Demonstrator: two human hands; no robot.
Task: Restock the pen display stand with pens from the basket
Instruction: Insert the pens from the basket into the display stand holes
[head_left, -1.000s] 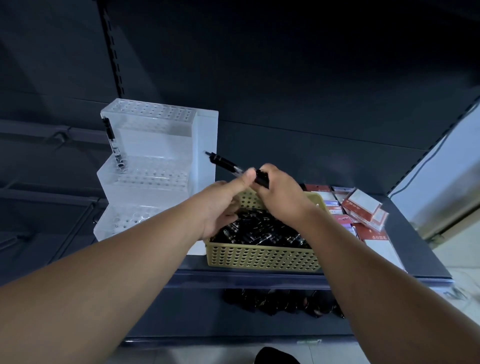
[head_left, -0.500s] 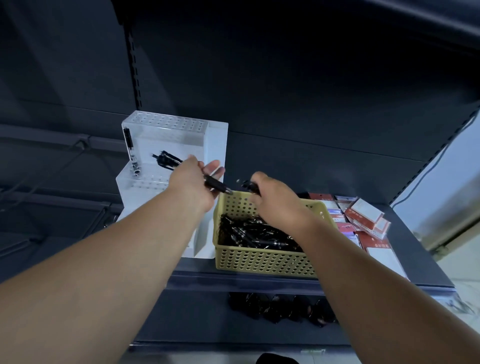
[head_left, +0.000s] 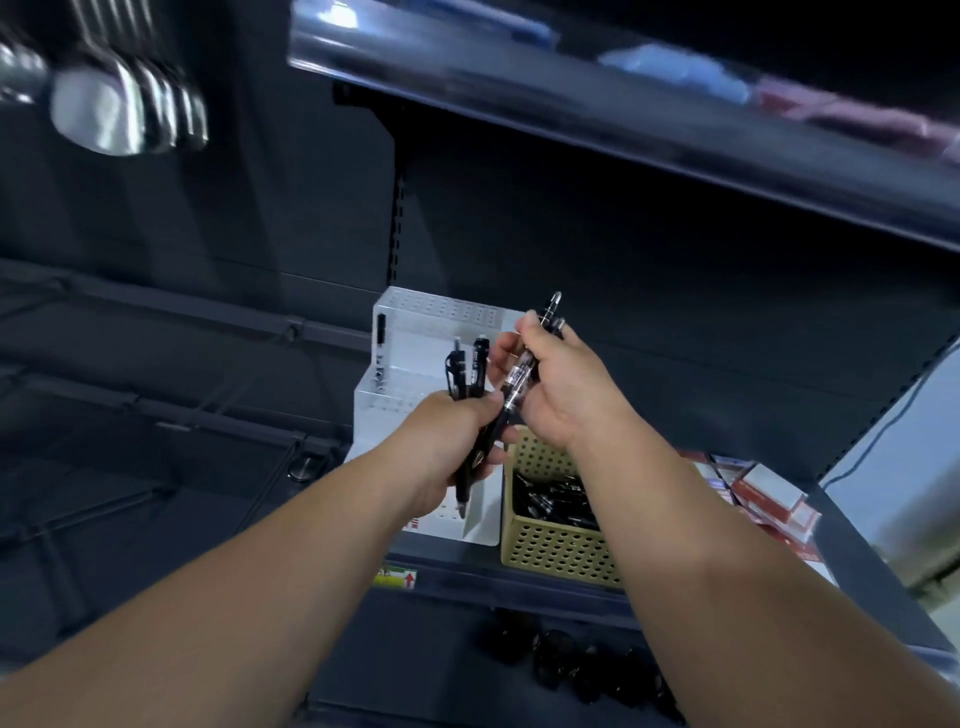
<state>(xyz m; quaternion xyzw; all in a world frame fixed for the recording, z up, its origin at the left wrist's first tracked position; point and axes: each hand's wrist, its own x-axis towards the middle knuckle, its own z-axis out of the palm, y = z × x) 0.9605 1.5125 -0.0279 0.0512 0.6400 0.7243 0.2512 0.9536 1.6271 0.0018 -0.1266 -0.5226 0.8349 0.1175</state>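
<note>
A clear stepped pen display stand (head_left: 441, 325) stands on the shelf, with one black pen (head_left: 381, 332) upright at its left. Right of it sits a yellow perforated basket (head_left: 556, 551) holding several black pens. My left hand (head_left: 447, 447) grips a bunch of black pens (head_left: 467, 371) upright in front of the stand. My right hand (head_left: 563, 384) holds one clear-barrelled black pen (head_left: 519, 382) slanted, its lower end touching my left hand's fingers. Both hands hover above the basket's left rim and hide the stand's lower tiers.
Red and white boxes (head_left: 769, 499) lie on the shelf to the right of the basket. An upper shelf edge (head_left: 623, 124) runs overhead. Dark round items (head_left: 571, 665) sit on the shelf below. Metal ladles (head_left: 119, 109) hang at the upper left.
My head has tipped up and to the left. Both hands rose from the basket and came together before the stand; my left hand now shows a bunch of pens, my right hand one pen.
</note>
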